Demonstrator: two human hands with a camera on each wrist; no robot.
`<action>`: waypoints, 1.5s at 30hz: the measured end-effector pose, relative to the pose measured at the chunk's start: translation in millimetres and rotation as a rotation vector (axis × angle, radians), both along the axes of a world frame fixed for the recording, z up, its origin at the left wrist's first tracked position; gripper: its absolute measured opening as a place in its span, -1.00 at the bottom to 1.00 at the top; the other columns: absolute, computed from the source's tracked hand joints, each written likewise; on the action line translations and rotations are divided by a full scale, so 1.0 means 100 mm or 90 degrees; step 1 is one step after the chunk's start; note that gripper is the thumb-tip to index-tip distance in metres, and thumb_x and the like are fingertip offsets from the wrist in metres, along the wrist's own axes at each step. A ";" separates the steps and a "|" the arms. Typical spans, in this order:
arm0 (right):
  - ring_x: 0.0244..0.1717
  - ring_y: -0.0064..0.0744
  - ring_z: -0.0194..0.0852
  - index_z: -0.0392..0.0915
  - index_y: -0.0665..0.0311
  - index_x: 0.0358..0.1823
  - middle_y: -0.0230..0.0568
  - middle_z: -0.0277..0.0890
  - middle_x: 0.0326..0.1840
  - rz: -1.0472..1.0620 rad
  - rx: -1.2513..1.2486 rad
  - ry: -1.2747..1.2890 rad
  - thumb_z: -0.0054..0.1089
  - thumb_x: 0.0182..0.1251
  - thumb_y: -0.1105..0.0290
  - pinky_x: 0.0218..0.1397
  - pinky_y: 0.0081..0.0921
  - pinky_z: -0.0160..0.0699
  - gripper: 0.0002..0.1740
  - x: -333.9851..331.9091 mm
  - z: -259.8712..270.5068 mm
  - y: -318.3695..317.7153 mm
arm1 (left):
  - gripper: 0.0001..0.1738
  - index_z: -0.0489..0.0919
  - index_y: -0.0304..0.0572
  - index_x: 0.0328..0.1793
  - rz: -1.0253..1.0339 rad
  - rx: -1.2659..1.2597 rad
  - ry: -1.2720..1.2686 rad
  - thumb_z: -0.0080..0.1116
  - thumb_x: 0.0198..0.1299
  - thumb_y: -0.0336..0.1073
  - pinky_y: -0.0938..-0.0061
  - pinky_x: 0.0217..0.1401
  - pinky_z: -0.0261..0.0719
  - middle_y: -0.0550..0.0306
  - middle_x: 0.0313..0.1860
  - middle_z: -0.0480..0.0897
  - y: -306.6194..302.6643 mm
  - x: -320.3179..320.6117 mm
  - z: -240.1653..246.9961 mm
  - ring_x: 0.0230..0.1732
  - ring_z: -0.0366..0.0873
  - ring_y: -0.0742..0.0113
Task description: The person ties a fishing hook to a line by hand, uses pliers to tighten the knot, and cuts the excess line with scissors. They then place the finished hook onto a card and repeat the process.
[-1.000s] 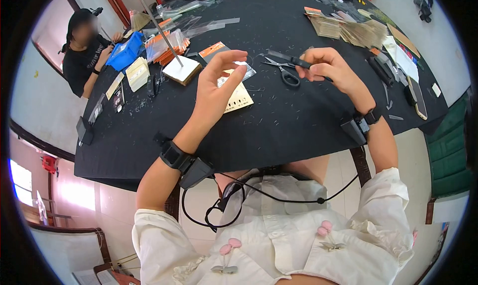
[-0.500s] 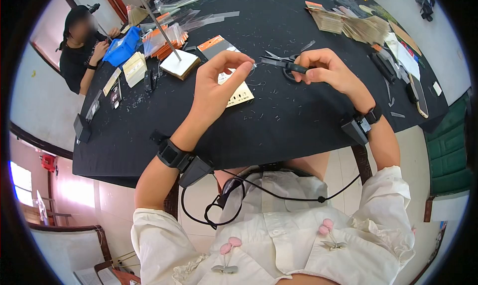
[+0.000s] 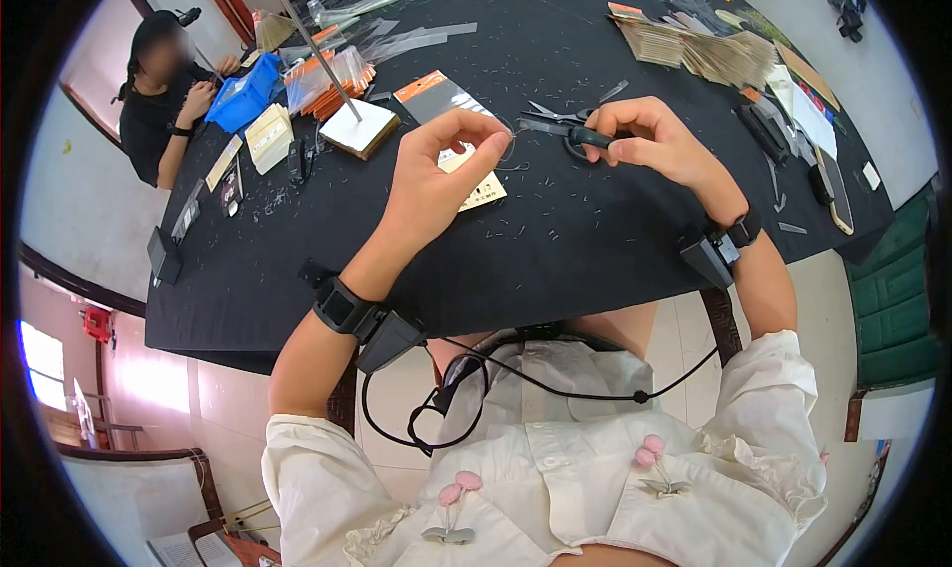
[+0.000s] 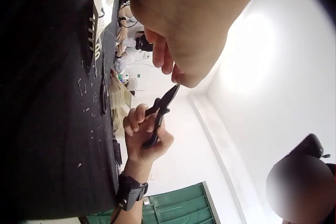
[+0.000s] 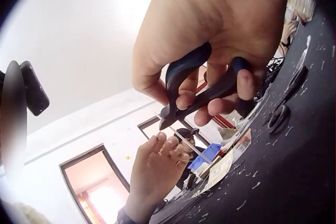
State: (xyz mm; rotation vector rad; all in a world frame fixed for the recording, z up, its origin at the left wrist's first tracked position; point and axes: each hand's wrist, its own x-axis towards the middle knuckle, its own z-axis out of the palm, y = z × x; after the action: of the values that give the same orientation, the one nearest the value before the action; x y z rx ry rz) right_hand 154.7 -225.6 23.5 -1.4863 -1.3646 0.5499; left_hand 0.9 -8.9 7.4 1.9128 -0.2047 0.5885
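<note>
Right hand (image 3: 659, 149) grips black pliers (image 3: 595, 137) at the fingertips of the left hand (image 3: 421, 185)

Head view: both hands are raised over the near half of a table with a black cloth (image 3: 595, 250). The right hand holds the pliers by the handles, tips pointing left. Facing them, the left hand has thumb and forefinger pressed together on a tiny thin piece (image 3: 513, 135), too small to name. Scissors (image 3: 543, 110) lie on the cloth below and beyond the pliers. A beige card (image 3: 481, 194) with dark slots lies partly hidden behind the left hand; an orange-topped packet (image 3: 443, 98) is just beyond it. Farther left stand a white-topped block (image 3: 359, 129) with a metal rod (image 3: 315, 54) and a blue tray (image 3: 241, 117), with another person (image 3: 154, 111) at the far left. A heap of brown cards (image 3: 654, 52) lies far right, a phone (image 3: 838, 195) at the right edge. Small clippings are scattered across the cloth.

Left wrist view: the pliers' tips come right up to the left fingertips; what these pinch is hidden. The right hand's fingers curl round both handles.

Right wrist view: the handles stand apart within the right hand's fingers, and the tips end at the thin piece in the left hand's pinch.
</note>
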 end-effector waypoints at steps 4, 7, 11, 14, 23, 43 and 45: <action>-0.39 -0.66 0.35 0.50 0.33 -0.45 -0.33 0.53 -0.38 0.009 -0.006 0.001 0.09 0.16 0.42 -0.29 -0.66 0.37 -0.87 0.01 -0.02 0.00 | -0.88 0.57 -0.29 -0.20 0.003 0.012 0.021 0.14 0.21 -0.38 0.65 -0.15 0.38 0.27 -0.30 0.56 0.00 0.00 -0.01 -0.25 0.45 0.59; -0.35 -0.65 0.38 0.50 0.34 -0.42 -0.33 0.54 -0.34 0.002 0.019 0.031 0.12 0.19 0.43 -0.26 -0.64 0.39 -0.88 -0.01 -0.03 0.02 | -0.87 0.56 -0.30 -0.18 0.026 -0.049 0.018 0.14 0.21 -0.38 0.67 -0.15 0.39 0.27 -0.29 0.57 0.02 0.01 -0.03 -0.24 0.47 0.60; -0.32 -0.65 0.41 0.50 0.34 -0.39 -0.32 0.54 -0.31 -0.028 0.040 0.015 0.15 0.21 0.41 -0.23 -0.65 0.39 -0.87 -0.01 -0.04 0.03 | -0.87 0.55 -0.30 -0.17 0.052 -0.137 -0.002 0.14 0.22 -0.39 0.69 -0.14 0.40 0.26 -0.27 0.58 0.05 0.02 -0.05 -0.22 0.49 0.60; -0.32 -0.65 0.41 0.50 0.34 -0.39 -0.32 0.54 -0.31 -0.050 0.033 0.024 0.15 0.22 0.40 -0.22 -0.66 0.38 -0.86 0.00 -0.06 0.04 | -0.87 0.56 -0.28 -0.16 0.071 -0.148 -0.003 0.15 0.22 -0.38 0.68 -0.11 0.40 0.25 -0.25 0.59 0.05 0.02 -0.05 -0.20 0.49 0.59; -0.31 -0.62 0.42 0.46 0.32 -0.43 -0.34 0.48 -0.38 -0.079 0.023 -0.005 0.15 0.22 0.37 -0.24 -0.63 0.35 -0.84 0.03 -0.11 0.07 | -0.82 0.57 -0.28 -0.15 0.073 -0.179 0.010 0.16 0.21 -0.31 0.66 -0.11 0.40 0.26 -0.25 0.59 0.03 0.01 -0.04 -0.20 0.48 0.58; -0.29 -0.16 0.48 0.51 0.31 -0.43 -0.12 0.51 -0.38 -0.437 -0.201 -0.567 0.18 0.13 0.25 -0.20 -0.31 0.42 -0.76 0.42 -0.28 -0.09 | -0.84 0.57 -0.27 -0.15 0.062 -0.190 0.030 0.17 0.21 -0.34 0.69 -0.13 0.41 0.28 -0.26 0.58 0.03 0.02 -0.04 -0.21 0.48 0.61; -0.29 -0.17 0.48 0.52 0.29 -0.44 -0.14 0.51 -0.39 -0.438 -0.207 -0.563 0.18 0.13 0.24 -0.20 -0.31 0.41 -0.77 0.43 -0.28 -0.09 | -0.84 0.57 -0.27 -0.15 0.063 -0.191 0.028 0.17 0.21 -0.34 0.69 -0.13 0.41 0.28 -0.26 0.58 0.03 0.02 -0.04 -0.21 0.48 0.61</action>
State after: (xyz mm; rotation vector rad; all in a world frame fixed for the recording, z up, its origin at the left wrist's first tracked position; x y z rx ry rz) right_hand 197.9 -235.0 -4.3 -2.4792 -1.2729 -0.4078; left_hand 2.7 -6.1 3.1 1.6499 0.0083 0.6065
